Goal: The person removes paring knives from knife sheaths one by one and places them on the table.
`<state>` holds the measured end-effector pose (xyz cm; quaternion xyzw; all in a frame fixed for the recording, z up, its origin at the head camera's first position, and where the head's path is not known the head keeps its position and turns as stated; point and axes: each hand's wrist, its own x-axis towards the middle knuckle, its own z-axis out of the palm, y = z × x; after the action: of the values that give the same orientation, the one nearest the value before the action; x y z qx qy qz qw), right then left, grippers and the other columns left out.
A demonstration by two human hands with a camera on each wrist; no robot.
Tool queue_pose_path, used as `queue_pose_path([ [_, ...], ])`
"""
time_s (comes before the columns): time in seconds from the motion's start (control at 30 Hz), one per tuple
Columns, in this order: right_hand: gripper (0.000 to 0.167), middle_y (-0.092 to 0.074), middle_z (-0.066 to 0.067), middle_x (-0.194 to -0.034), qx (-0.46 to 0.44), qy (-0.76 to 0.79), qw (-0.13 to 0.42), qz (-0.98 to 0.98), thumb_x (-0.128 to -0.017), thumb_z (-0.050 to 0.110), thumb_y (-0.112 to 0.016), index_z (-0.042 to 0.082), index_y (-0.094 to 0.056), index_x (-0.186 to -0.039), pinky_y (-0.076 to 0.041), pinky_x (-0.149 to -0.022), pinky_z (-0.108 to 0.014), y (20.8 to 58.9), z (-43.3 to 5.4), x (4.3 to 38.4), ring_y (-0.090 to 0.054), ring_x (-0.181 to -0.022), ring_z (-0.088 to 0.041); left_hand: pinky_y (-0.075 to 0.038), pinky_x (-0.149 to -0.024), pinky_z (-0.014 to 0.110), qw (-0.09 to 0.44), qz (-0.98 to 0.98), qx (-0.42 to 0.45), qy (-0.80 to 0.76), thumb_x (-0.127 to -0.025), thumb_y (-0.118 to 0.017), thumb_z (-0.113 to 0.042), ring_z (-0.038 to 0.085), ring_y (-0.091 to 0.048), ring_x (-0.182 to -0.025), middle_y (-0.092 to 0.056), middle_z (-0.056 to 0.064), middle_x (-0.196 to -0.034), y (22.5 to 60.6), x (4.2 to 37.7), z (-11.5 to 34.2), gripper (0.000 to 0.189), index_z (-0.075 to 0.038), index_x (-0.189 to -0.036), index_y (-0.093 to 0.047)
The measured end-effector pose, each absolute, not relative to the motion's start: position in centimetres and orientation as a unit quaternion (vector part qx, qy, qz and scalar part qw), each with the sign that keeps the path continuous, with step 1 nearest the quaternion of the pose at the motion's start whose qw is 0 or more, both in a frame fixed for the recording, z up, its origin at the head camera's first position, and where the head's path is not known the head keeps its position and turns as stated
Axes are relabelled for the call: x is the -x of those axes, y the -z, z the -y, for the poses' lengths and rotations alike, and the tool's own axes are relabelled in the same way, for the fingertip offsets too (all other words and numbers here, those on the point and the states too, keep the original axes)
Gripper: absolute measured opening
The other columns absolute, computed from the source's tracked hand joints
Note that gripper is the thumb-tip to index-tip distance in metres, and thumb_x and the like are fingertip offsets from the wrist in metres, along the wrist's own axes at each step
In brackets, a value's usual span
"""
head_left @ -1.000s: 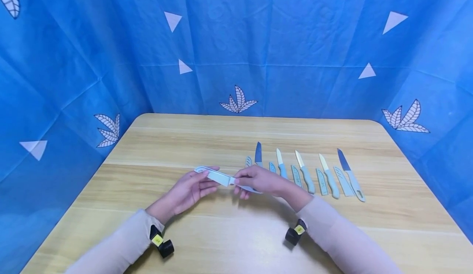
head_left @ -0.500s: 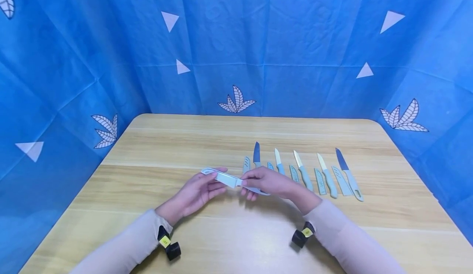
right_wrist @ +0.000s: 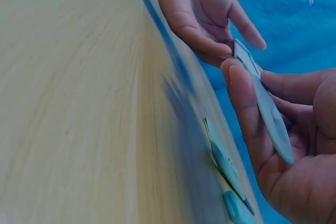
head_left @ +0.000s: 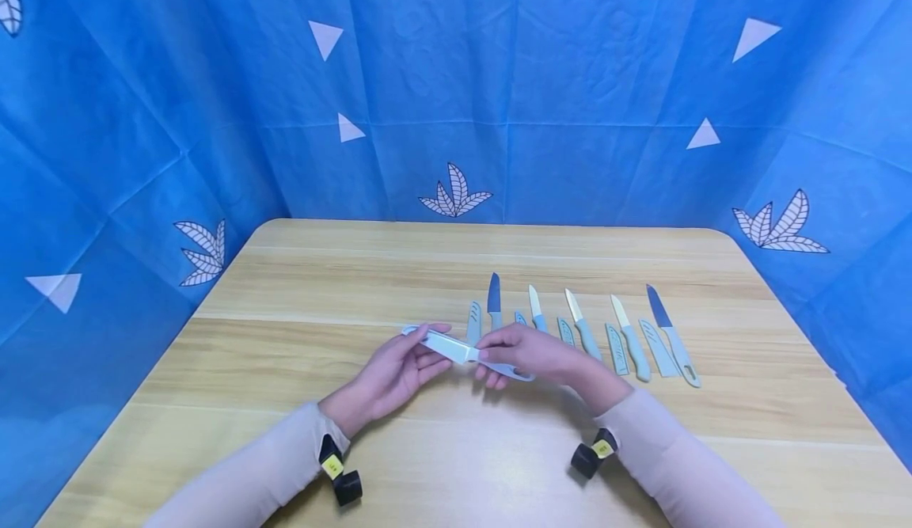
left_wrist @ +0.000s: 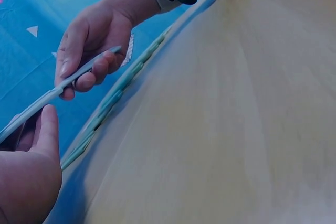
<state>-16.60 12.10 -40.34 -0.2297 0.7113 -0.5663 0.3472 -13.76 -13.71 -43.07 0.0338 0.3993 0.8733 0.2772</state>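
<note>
A light-blue knife (head_left: 506, 370) lies across both hands above the table, its blade covered by a pale-blue sheath (head_left: 449, 346). My left hand (head_left: 395, 374) holds the sheath near its tip end, thumb on top and fingers underneath. At the other end, my right hand (head_left: 523, 351) pinches the knife close to where the handle meets the sheath. In the right wrist view the handle (right_wrist: 274, 124) runs along the right palm. From the left wrist, the sheathed knife appears as a thin, tilted strip, with the left hand (left_wrist: 31, 177) under its near part.
Several bare knives lie in a row at the right, including a dark-bladed knife (head_left: 673, 338) at the end and a white-bladed knife (head_left: 632, 342). Matching sheaths (head_left: 617, 350) lie beside them. The right hand partly covers the nearest ones. A blue curtain (head_left: 456, 93) hangs behind the wooden table (head_left: 321, 275).
Both hands have shifted a little to the right together, carrying the sheathed knife. The row of knives on the table stays as it was.
</note>
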Motion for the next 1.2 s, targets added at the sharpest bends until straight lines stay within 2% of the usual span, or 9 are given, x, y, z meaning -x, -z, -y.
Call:
queue_pose_path([
  [0.23, 0.026, -0.069, -0.021, -0.098, 0.232, 0.566, 0.359, -0.705, -0.101, 0.012, -0.053, -0.006, -0.062, -0.117, -0.061, -0.075, -0.038, 40.5, -12.7, 16.8, -0.069, -0.081, -0.026, -0.041, -0.109, 0.042, 0.284, -0.390, -0.027, -0.875, -0.104, -0.047, -0.028, 0.034, -0.056, -0.122, -0.059, 0.022, -0.127, 43.3, 13.8, 12.9, 0.034, -0.003, -0.125, -0.058],
  [0.47, 0.026, -0.069, -0.023, -0.097, 0.226, 0.568, 0.387, -0.690, -0.101, 0.012, -0.053, -0.005, -0.063, -0.118, -0.061, -0.076, -0.040, 40.6, -12.9, 16.6, -0.069, -0.082, -0.028, -0.040, -0.110, 0.042, 0.298, -0.390, -0.041, -0.870, -0.106, -0.042, -0.031, 0.036, -0.052, -0.125, -0.057, 0.025, -0.130, 43.6, 13.8, 12.6, 0.044, 0.004, -0.132, -0.048],
  [0.57, 0.026, -0.069, -0.023, -0.097, 0.225, 0.570, 0.394, -0.685, -0.101, 0.011, -0.052, -0.006, -0.063, -0.117, -0.061, -0.076, -0.040, 40.7, -12.9, 16.5, -0.068, -0.081, -0.027, -0.040, -0.109, 0.042, 0.305, -0.390, -0.040, -0.868, -0.106, -0.040, -0.032, 0.036, -0.053, -0.125, -0.057, 0.026, -0.129, 43.7, 13.7, 12.6, 0.046, 0.005, -0.132, -0.048],
  [0.87, 0.027, -0.069, -0.025, -0.096, 0.231, 0.572, 0.405, -0.676, -0.101, 0.011, -0.052, -0.008, -0.063, -0.117, -0.062, -0.073, -0.038, 40.9, -13.1, 16.5, -0.069, -0.077, -0.024, -0.041, -0.109, 0.041, 0.325, -0.393, -0.047, -0.859, -0.105, -0.042, -0.035, 0.037, -0.053, -0.124, -0.053, 0.030, -0.133, 43.7, 13.4, 12.5, 0.056, 0.011, -0.137, -0.042],
  [1.0, 0.027, -0.069, -0.026, -0.097, 0.233, 0.572, 0.410, -0.671, -0.100, 0.011, -0.053, -0.007, -0.063, -0.117, -0.062, -0.071, -0.035, 40.9, -13.3, 16.5, -0.069, -0.077, -0.022, -0.041, -0.109, 0.041, 0.330, -0.386, -0.049, -0.860, -0.105, -0.044, -0.035, 0.037, -0.051, -0.126, -0.051, 0.030, -0.134, 43.7, 13.5, 12.5, 0.056, 0.011, -0.136, -0.042],
  [1.2, 0.025, -0.069, -0.025, -0.098, 0.225, 0.575, 0.419, -0.665, -0.100, 0.010, -0.055, -0.005, -0.065, -0.117, -0.062, -0.072, -0.036, 40.8, -13.5, 16.7, -0.069, -0.077, -0.022, -0.041, -0.108, 0.040, 0.330, -0.386, -0.056, -0.860, -0.106, -0.041, -0.034, 0.035, -0.055, -0.123, -0.054, 0.029, -0.131, 43.7, 13.5, 12.5, 0.048, 0.007, -0.131, -0.051],
])
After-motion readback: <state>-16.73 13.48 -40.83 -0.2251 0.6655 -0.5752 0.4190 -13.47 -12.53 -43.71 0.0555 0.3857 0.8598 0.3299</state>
